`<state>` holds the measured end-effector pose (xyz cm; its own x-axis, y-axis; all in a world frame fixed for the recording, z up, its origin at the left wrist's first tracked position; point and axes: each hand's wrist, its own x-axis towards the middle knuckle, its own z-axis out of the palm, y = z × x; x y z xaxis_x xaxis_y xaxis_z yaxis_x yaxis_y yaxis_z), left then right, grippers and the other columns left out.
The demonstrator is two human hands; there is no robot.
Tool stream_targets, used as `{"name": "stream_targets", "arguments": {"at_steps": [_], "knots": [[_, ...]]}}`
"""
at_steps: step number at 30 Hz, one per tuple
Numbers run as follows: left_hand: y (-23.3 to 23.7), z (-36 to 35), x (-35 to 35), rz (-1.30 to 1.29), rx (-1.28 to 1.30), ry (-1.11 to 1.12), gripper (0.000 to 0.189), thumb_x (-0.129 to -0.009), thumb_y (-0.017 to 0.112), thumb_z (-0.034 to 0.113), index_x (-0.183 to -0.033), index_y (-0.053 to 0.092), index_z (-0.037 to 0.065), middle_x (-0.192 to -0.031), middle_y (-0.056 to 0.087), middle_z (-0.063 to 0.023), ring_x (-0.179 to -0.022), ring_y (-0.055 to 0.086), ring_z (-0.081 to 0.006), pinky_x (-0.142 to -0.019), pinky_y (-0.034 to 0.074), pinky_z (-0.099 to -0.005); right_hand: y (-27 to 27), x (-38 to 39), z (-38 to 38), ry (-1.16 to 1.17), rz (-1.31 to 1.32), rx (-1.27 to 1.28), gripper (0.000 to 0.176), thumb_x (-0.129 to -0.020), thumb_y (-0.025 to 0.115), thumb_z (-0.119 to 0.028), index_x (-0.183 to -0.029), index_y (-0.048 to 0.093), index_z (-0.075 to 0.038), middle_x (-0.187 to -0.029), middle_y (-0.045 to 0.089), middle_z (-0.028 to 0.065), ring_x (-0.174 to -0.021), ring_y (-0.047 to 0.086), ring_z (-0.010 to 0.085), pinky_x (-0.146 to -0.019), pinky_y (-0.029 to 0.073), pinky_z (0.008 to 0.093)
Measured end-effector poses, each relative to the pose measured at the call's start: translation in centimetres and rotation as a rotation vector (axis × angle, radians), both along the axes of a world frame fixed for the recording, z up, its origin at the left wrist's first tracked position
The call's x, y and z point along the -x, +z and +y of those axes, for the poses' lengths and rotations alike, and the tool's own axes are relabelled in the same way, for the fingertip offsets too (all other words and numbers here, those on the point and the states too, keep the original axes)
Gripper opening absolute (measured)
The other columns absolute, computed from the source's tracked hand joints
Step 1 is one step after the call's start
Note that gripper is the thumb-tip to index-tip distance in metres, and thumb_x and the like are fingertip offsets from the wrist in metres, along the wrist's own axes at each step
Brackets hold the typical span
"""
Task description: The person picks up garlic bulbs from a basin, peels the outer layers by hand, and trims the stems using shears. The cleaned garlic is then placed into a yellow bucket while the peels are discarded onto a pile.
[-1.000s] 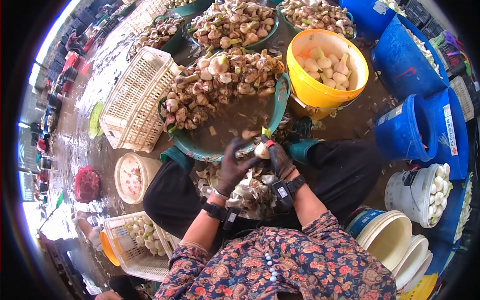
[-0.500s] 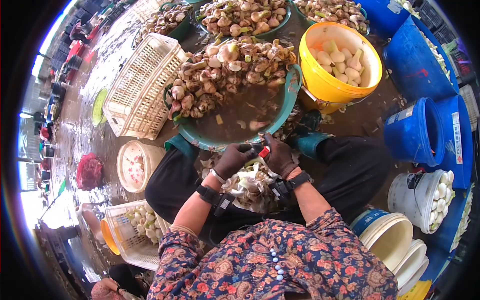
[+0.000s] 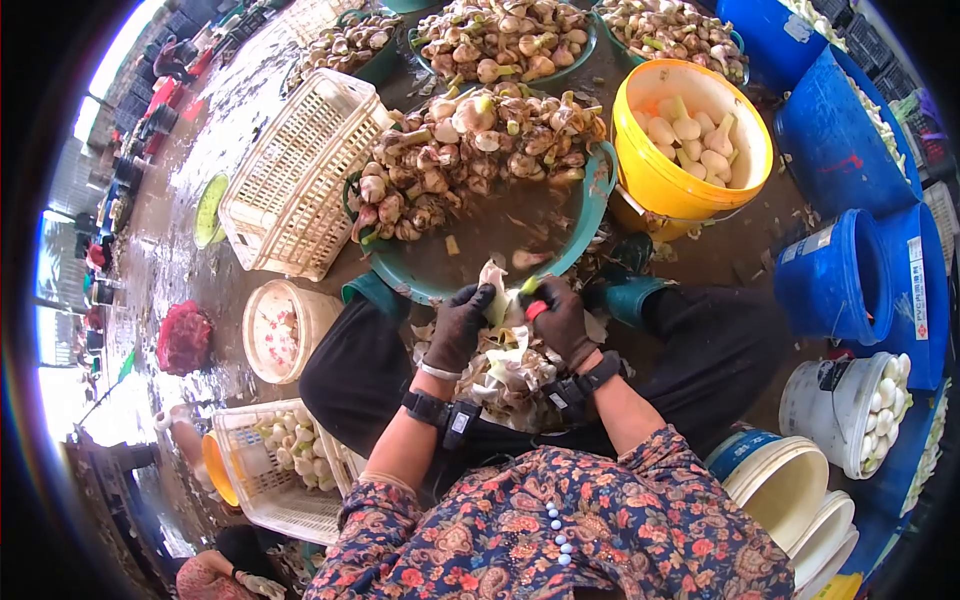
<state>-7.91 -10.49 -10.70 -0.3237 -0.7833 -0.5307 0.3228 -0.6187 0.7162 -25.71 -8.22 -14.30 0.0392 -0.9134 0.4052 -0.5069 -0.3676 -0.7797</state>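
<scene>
My left hand [image 3: 460, 328], in a dark glove, is closed around a garlic bulb [image 3: 493, 290] whose pale skin hangs loose. Close beside it, my gloved right hand [image 3: 562, 322] grips a small red-handled tool [image 3: 537, 309]; its working end is hard to make out. A green bit of stem shows between the hands. Beneath them, peeled skins [image 3: 510, 375] are heaped in my lap. Just beyond, a green basin [image 3: 583, 232] holds many unpeeled bulbs [image 3: 480, 150]. The yellow bucket [image 3: 690, 205] at the right contains peeled white bulbs [image 3: 700, 140].
White plastic crates [image 3: 290, 180] stand at the left, near a pale bucket [image 3: 290, 330] and a red net bag [image 3: 184, 338]. Blue tubs [image 3: 835, 270] and a white bucket of garlic [image 3: 825, 405] line the right. Part of another person [image 3: 210, 578] shows at lower left.
Both hands have moved slightly apart, and a bulb with loose pale skin now shows at my left hand. The whole view has shifted a little.
</scene>
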Motion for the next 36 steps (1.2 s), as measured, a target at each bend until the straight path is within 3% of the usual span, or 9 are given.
{"name": "stream_targets", "arguments": {"at_steps": [2,7,10,14,19,26,28,30,36], "knots": [[2.9,0.8,0.5,-0.387,0.415,-0.143,0.033,-0.085,0.061,0.027,-0.103,0.061,-0.001,-0.093,0.061,-0.0026,-0.082,0.056,-0.0106,-0.076,0.045,-0.0259,-1.1,0.7,-0.2,-0.213,-1.014,-0.801,0.019,-0.076,0.065,-0.016,-0.092,0.061,-0.007,-0.073,0.058,0.0010,-0.062,0.052,0.0131,-0.057,0.043,0.0283],[4.6,2.5,-0.9,-0.188,0.344,-0.537,0.036,-0.082,0.064,0.027,-0.103,0.060,-0.002,-0.095,0.060,0.0000,-0.086,0.053,-0.0097,-0.077,0.042,-0.0246,-4.4,4.0,-0.6,-0.185,-1.357,-0.943,0.020,-0.085,0.052,-0.027,-0.085,0.062,-0.010,-0.063,0.055,-0.0022,-0.054,0.050,0.0100,-0.048,0.040,0.0253],[4.7,3.4,-0.2,-0.075,0.178,-0.279,0.037,-0.085,0.061,0.027,-0.106,0.058,-0.003,-0.095,0.060,-0.0005,-0.085,0.053,-0.0097,-0.077,0.043,-0.0236,-3.3,2.4,-0.5,0.145,-1.858,-0.935,0.035,-0.089,0.047,-0.040,-0.087,0.062,-0.009,-0.075,0.064,0.0040,-0.066,0.061,0.0198,-0.061,0.051,0.0327],[1.5,2.6,-0.1,-0.700,0.823,-0.151,0.040,-0.086,0.058,0.019,-0.116,0.050,-0.006,-0.099,0.063,-0.0139,-0.094,0.061,-0.0215,-0.082,0.046,-0.0296,0.6,-0.6,-0.1,0.476,-1.754,-0.734,0.063,-0.090,0.038,-0.054,-0.119,0.049,0.001,-0.113,0.057,0.0125,-0.107,0.053,0.0230,-0.095,0.041,0.0369],[-0.3,1.3,-1.3,-1.119,0.908,-0.127,0.035,-0.084,0.061,0.018,-0.109,0.053,-0.006,-0.095,0.063,-0.0206,-0.085,0.063,-0.0288,-0.074,0.049,-0.0336,4.6,0.7,0.3,0.536,-1.256,-0.690,0.048,-0.088,0.054,-0.030,-0.124,0.045,0.000,-0.118,0.054,0.0103,-0.111,0.050,0.0176,-0.094,0.041,0.0325],[-3.1,1.4,-1.6,-0.932,0.833,-0.001,0.032,-0.089,0.055,0.021,-0.108,0.055,-0.005,-0.096,0.063,-0.0174,-0.086,0.062,-0.0254,-0.073,0.048,-0.0326,4.1,0.0,0.5,0.321,-0.841,-0.733,0.033,-0.083,0.060,-0.008,-0.115,0.053,0.001,-0.106,0.060,0.0073,-0.096,0.056,0.0136,-0.087,0.045,0.0281],[-1.7,1.3,-1.0,-0.950,0.820,-0.017,0.031,-0.091,0.052,0.022,-0.108,0.056,-0.004,-0.098,0.063,-0.0142,-0.087,0.061,-0.0221,-0.074,0.048,-0.0306,3.3,0.0,0.6,0.231,-1.251,-0.851,0.025,-0.085,0.058,-0.009,-0.107,0.057,0.002,-0.102,0.061,0.0078,-0.091,0.058,0.0129,-0.080,0.048,0.0280],[1.5,1.6,0.2,-0.098,0.443,0.207,0.031,-0.094,0.047,0.025,-0.108,0.057,-0.001,-0.099,0.062,-0.0077,-0.089,0.058,-0.0157,-0.075,0.046,-0.0264,2.2,0.3,0.6,0.185,-1.166,-0.814,0.020,-0.087,0.054,-0.013,-0.100,0.059,0.001,-0.097,0.061,0.0082,-0.086,0.059,0.0133,-0.074,0.050,0.0280],[5.7,2.8,-1.4,-0.022,0.273,0.157,0.034,-0.088,0.058,0.032,-0.101,0.059,0.001,-0.090,0.061,-0.0019,-0.080,0.054,-0.0090,-0.072,0.044,-0.0223,-2.1,1.7,-0.6,-0.082,-1.378,-0.876,0.033,-0.088,0.046,-0.034,-0.096,0.063,-0.006,-0.086,0.064,0.0041,-0.069,0.060,0.0142,-0.064,0.049,0.0266]]}}
